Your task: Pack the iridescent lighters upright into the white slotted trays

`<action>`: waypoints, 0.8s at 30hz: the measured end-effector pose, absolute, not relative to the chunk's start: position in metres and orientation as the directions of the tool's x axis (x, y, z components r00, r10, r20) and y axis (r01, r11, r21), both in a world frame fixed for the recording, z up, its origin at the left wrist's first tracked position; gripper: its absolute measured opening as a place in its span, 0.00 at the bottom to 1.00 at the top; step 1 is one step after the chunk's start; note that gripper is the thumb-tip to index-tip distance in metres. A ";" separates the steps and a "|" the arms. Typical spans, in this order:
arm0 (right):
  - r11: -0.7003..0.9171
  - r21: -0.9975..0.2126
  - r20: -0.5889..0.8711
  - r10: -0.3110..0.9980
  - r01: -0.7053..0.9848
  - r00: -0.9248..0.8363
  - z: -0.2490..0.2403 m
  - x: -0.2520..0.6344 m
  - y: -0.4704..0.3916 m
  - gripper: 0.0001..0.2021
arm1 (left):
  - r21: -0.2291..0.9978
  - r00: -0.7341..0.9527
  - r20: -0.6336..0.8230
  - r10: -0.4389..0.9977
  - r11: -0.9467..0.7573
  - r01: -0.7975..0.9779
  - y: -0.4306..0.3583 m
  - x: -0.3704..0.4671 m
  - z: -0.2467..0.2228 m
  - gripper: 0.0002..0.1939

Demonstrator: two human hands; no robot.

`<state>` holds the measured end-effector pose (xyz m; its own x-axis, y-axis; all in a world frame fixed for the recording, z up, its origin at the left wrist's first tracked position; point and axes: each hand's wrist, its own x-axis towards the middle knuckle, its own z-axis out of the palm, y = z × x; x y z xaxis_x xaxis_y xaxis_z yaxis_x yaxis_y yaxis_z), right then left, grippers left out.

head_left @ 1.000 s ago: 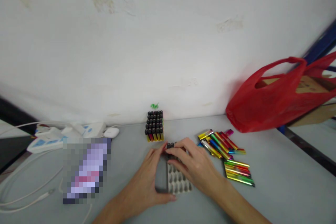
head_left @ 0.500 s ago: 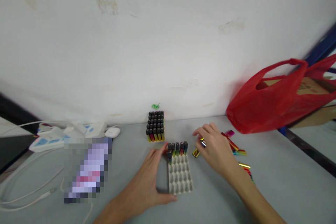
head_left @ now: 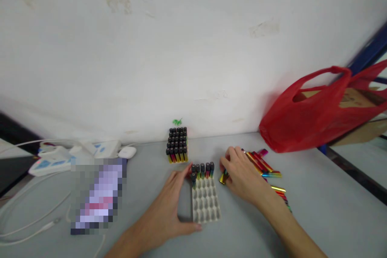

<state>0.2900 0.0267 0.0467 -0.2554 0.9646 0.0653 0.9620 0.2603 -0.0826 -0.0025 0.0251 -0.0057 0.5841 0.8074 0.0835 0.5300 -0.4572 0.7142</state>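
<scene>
A pale moulded tray (head_left: pixel 206 201) with rows of hollows stands in front of me. Slim, black-capped tubes (head_left: pixel 202 170) with shiny coloured bodies fill its far row, and one more is at the left of the second row. My left hand (head_left: pixel 167 205) spans the tray's left side, fingers at the far corner and thumb at the near edge, steadying it. Right of the tray, the bent fingers of my right hand (head_left: pixel 242 175) close over a gold shiny tube (head_left: pixel 223 178), which they partly hide. Several loose metallic tubes (head_left: pixel 266 161) lie beyond that hand and beside its wrist.
A full block of black-capped tubes (head_left: pixel 177 145) stands near the wall. At the right is a red bag (head_left: pixel 305 113) with cardboard inside. A power strip (head_left: pixel 75 155), white cables (head_left: pixel 33 229) and a blurred-out, purplish flat item (head_left: pixel 99 197) are at the left.
My right hand has lowered slightly and its fingers have drawn in over the gold tube. More of the loose red and gold tubes shows behind it. The left hand stays at the tray.
</scene>
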 end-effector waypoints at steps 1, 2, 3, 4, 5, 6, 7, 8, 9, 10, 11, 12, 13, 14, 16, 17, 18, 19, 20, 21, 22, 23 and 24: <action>0.274 -0.095 0.072 0.961 0.957 -0.268 0.046 0.290 0.026 0.13 | 0.713 0.586 0.083 0.806 -0.459 0.530 0.025 -0.003 -0.006 0.75; 0.284 -0.112 0.078 0.958 0.952 -0.277 0.046 0.291 0.026 0.13 | 0.713 0.588 0.082 0.805 -0.459 0.530 0.025 -0.003 -0.006 0.75; 0.294 -0.130 0.084 0.955 0.947 -0.285 0.046 0.291 0.026 0.12 | 0.714 0.590 0.080 0.804 -0.459 0.529 0.025 -0.003 -0.006 0.75; 0.302 -0.147 0.090 0.952 0.942 -0.291 0.046 0.291 0.025 0.12 | 0.716 0.590 0.079 0.803 -0.458 0.527 0.025 -0.003 -0.006 0.75; 0.308 -0.160 0.096 0.950 0.938 -0.296 0.047 0.291 0.025 0.10 | 0.718 0.589 0.080 0.804 -0.456 0.525 0.025 -0.003 -0.005 0.75; 0.314 -0.164 0.104 0.948 0.935 -0.300 0.047 0.292 0.025 0.09 | 0.720 0.589 0.080 0.804 -0.455 0.523 0.025 -0.003 -0.005 0.74; 0.322 -0.161 0.112 0.945 0.933 -0.307 0.048 0.291 0.025 0.08 | 0.722 0.589 0.079 0.804 -0.454 0.522 0.025 -0.003 -0.005 0.74; 0.330 -0.150 0.120 0.942 0.932 -0.314 0.048 0.291 0.026 0.07 | 0.722 0.590 0.077 0.804 -0.453 0.523 0.025 -0.002 -0.004 0.74; 0.339 -0.133 0.126 0.938 0.931 -0.323 0.048 0.291 0.026 0.06 | 0.720 0.590 0.075 0.804 -0.453 0.525 0.025 -0.002 -0.004 0.74; 0.346 -0.117 0.131 0.935 0.931 -0.331 0.048 0.291 0.027 0.05 | 0.718 0.589 0.073 0.804 -0.453 0.529 0.025 -0.002 -0.004 0.74; 0.350 -0.106 0.137 0.932 0.931 -0.335 0.048 0.291 0.029 0.04 | 0.716 0.589 0.070 0.805 -0.452 0.533 0.025 -0.001 -0.003 0.75; 0.351 -0.101 0.145 0.931 0.931 -0.335 0.047 0.292 0.030 0.05 | 0.714 0.587 0.070 0.807 -0.451 0.535 0.025 -0.001 -0.003 0.75; 0.347 -0.102 0.155 0.931 0.932 -0.330 0.046 0.292 0.031 0.06 | 0.714 0.585 0.072 0.808 -0.452 0.535 0.025 -0.001 -0.003 0.75; 0.340 -0.106 0.167 0.932 0.934 -0.320 0.046 0.293 0.033 0.06 | 0.715 0.585 0.075 0.808 -0.452 0.533 0.025 -0.001 -0.003 0.75; 0.308 -0.112 0.196 0.939 0.945 -0.282 0.045 0.294 0.035 0.06 | 0.718 0.584 0.080 0.808 -0.453 0.529 0.024 -0.001 -0.002 0.74; 0.276 -0.140 0.219 0.945 0.951 -0.242 0.045 0.295 0.036 0.06 | 0.719 0.584 0.083 0.807 -0.454 0.526 0.024 -0.001 -0.002 0.74; 0.237 -0.201 0.244 0.952 0.950 -0.186 0.045 0.296 0.036 0.07 | 0.720 0.584 0.084 0.808 -0.454 0.524 0.024 -0.001 -0.002 0.74; 0.198 -0.296 0.268 0.956 0.935 -0.118 0.045 0.297 0.037 0.09 | 0.720 0.584 0.084 0.807 -0.454 0.524 0.024 -0.001 -0.002 0.74; 0.164 -0.416 0.287 0.957 0.894 -0.042 0.045 0.298 0.038 0.11 | 0.720 0.586 0.084 0.806 -0.456 0.524 0.024 -0.001 -0.001 0.74; 0.137 -0.545 0.294 0.955 0.827 0.036 0.045 0.299 0.038 0.13 | 0.717 0.588 0.083 0.805 -0.458 0.526 0.024 -0.001 -0.001 0.74; 0.117 -0.664 0.288 0.952 0.739 0.108 0.045 0.300 0.039 0.14 | 0.714 0.588 0.082 0.805 -0.459 0.529 0.024 -0.001 -0.001 0.74; 0.105 -0.762 0.272 0.947 0.639 0.169 0.045 0.300 0.040 0.16 | 0.710 0.588 0.081 0.805 -0.460 0.533 0.024 -0.001 0.000 0.74; 0.093 -0.844 0.243 0.945 0.528 0.221 0.045 0.300 0.040 0.17 | 0.708 0.586 0.078 0.806 -0.459 0.537 0.025 0.000 0.000 0.74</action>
<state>0.3001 0.0403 0.0445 0.2210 0.9446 0.2425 0.5282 0.0931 -0.8440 -0.0005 0.0246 -0.0001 0.5864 0.8062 0.0783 0.5367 -0.4591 0.7079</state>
